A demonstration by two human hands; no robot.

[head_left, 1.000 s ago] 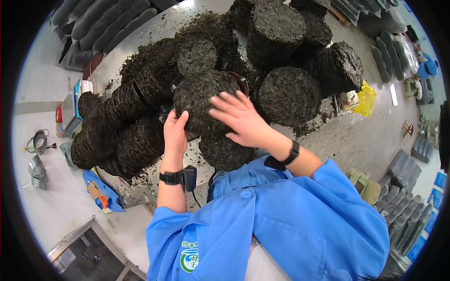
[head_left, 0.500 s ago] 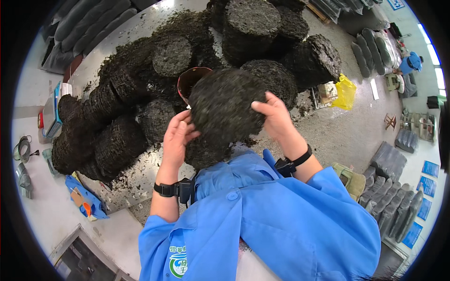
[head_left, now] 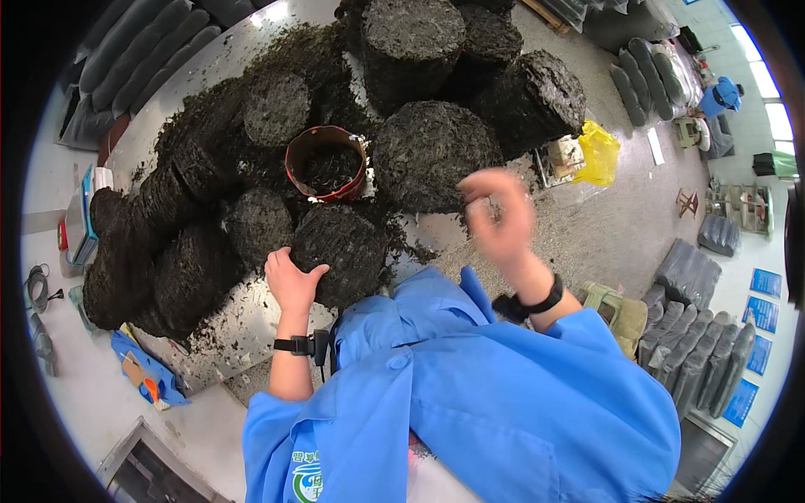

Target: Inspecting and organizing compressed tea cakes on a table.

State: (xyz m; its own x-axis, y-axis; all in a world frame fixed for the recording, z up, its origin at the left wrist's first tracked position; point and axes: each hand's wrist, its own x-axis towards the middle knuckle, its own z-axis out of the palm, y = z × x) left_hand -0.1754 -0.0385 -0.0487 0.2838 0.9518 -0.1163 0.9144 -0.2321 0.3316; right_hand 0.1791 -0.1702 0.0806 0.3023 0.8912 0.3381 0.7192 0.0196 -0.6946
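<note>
A long sideways row of stacked sheets [head_left: 163, 214] is the largest mass, dark and ridged along its flank where thin edges lie packed together. An upright drum of sheets [head_left: 411, 63] stands at the far side, flat on top, rough and matted like pressed leaf. Beside it leans a tilted drum [head_left: 537, 101] with a frayed rim. Nearer, the middle stack [head_left: 436, 155] shows a broad, round, greenish-black face, close to the right hand. A smaller near stack [head_left: 342, 256], similarly coarse, sits right by the wearer's waist, under the left hand. Left of the middle stack stands a round bucket [head_left: 334, 138], reddish brown and thin-walled, with dark scraps inside.

The right hand [head_left: 501, 214] is raised and blurred, its fingers curled toward the thumb with a narrow gap; I cannot tell whether it holds anything. The left hand [head_left: 292, 281] has its thumb spread wide from the fingers, against the near stack's left edge.

Around all this runs a speckled grey floor [head_left: 620, 226]. The table [head_left: 197, 84] is pale and shiny, littered with dark crumbs. Plastic-wrapped dark bundles [head_left: 696, 369] line the room's right side. A crumpled yellow bag [head_left: 599, 155] lies beyond the tilted drum. Smaller still are flat blue wall panels [head_left: 759, 314].
</note>
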